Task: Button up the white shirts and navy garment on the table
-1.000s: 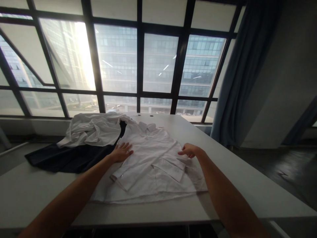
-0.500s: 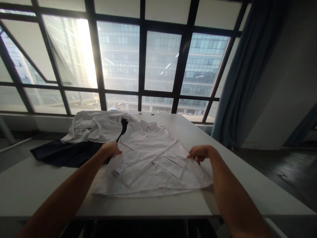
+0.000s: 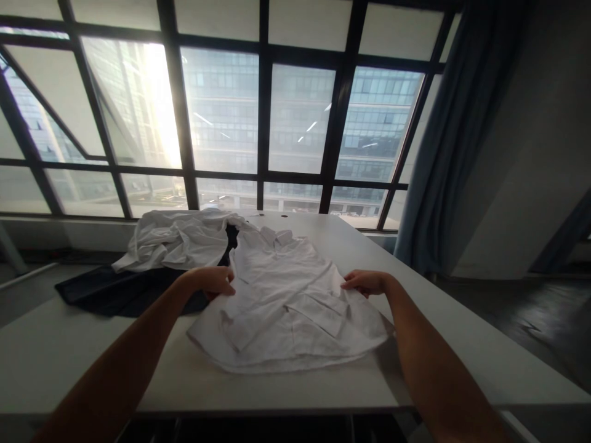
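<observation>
A white shirt (image 3: 286, 277) lies on the white table (image 3: 332, 391), its collar toward the window and its hem toward me. The sleeves are folded across its body, with a cuff near the lower right. My left hand (image 3: 217, 281) pinches the shirt's left side edge, and my right hand (image 3: 364, 282) pinches the right side edge at about the same height. Between the hands the lower part of the cloth is slightly lifted and curved, its left hem corner drawn up.
Left of the shirt, a crumpled white garment (image 3: 178, 239) lies partly over dark navy cloth (image 3: 115, 292). Large windows with black frames (image 3: 264, 117) stand behind the table. A blue curtain (image 3: 434, 178) hangs at the right.
Both hands have moved slightly inward with the shirt's side edges. The cloth's lower part has risen and its lower left corner has shifted right.
</observation>
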Demonstrator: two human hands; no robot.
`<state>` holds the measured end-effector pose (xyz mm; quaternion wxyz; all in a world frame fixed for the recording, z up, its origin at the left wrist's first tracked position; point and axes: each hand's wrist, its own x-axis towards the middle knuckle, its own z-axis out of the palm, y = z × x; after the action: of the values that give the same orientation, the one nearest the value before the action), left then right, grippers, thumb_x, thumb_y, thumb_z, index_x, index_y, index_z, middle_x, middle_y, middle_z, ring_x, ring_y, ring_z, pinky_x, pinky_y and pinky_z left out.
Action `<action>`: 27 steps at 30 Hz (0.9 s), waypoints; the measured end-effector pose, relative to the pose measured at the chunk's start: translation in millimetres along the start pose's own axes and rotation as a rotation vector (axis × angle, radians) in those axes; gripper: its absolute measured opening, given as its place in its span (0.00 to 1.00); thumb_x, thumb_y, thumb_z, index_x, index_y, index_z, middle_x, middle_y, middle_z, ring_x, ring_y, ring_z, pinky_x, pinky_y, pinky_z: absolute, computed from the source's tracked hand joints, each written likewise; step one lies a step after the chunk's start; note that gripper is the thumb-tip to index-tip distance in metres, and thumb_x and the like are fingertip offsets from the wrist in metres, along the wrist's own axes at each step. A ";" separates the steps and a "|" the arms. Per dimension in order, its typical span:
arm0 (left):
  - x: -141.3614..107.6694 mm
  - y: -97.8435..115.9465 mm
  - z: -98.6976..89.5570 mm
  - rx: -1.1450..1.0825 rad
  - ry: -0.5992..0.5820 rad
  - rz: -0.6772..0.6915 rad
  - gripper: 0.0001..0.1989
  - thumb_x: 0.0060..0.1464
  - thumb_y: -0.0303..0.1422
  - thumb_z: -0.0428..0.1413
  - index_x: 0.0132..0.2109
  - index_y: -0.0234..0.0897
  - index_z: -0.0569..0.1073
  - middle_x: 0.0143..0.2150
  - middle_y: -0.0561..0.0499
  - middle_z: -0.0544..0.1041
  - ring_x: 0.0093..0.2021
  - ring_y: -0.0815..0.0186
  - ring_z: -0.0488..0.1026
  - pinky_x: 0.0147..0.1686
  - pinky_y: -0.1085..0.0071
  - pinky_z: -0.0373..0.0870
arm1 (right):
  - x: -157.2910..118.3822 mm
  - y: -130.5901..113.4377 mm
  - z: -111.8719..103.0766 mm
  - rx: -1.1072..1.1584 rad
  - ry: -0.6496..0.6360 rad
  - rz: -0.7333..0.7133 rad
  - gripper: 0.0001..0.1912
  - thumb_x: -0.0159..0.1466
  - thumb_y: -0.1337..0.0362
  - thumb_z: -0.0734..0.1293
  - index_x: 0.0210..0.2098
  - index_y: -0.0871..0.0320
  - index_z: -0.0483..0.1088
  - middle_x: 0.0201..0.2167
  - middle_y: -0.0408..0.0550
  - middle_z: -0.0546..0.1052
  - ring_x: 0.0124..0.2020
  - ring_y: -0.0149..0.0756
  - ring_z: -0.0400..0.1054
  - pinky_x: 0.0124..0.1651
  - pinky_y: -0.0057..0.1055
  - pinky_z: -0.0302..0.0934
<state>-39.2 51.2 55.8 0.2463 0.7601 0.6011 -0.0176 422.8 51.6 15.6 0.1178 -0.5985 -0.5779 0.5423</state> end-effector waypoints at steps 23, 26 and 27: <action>19.6 65.8 68.3 -0.571 -0.188 0.471 0.32 0.59 0.46 0.55 0.63 0.30 0.64 0.36 0.41 0.82 0.29 0.62 0.79 0.31 0.67 0.74 | -2.1 -3.5 3.7 -0.031 0.024 0.031 0.27 0.49 0.52 0.79 0.38 0.62 0.69 0.22 0.38 0.69 0.17 0.24 0.61 0.17 0.19 0.57; 39.5 40.4 59.1 -0.379 0.274 0.568 0.29 0.61 0.48 0.49 0.60 0.30 0.68 0.49 0.36 0.79 0.49 0.55 0.77 0.50 0.60 0.71 | -6.6 -5.1 6.3 -0.070 0.049 0.045 0.22 0.54 0.54 0.77 0.38 0.62 0.70 0.20 0.37 0.67 0.15 0.23 0.58 0.17 0.19 0.54; 45.7 31.1 59.8 -0.242 0.371 0.583 0.30 0.61 0.49 0.49 0.61 0.31 0.68 0.56 0.35 0.75 0.57 0.53 0.72 0.57 0.57 0.66 | -8.4 -5.7 7.2 -0.086 0.059 0.052 0.19 0.56 0.56 0.76 0.38 0.63 0.70 0.19 0.37 0.67 0.15 0.23 0.58 0.17 0.19 0.53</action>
<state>18.3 64.1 -0.6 0.2159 0.8550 0.3916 0.2628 416.0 43.0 21.6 0.0947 -0.6337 -0.5811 0.5017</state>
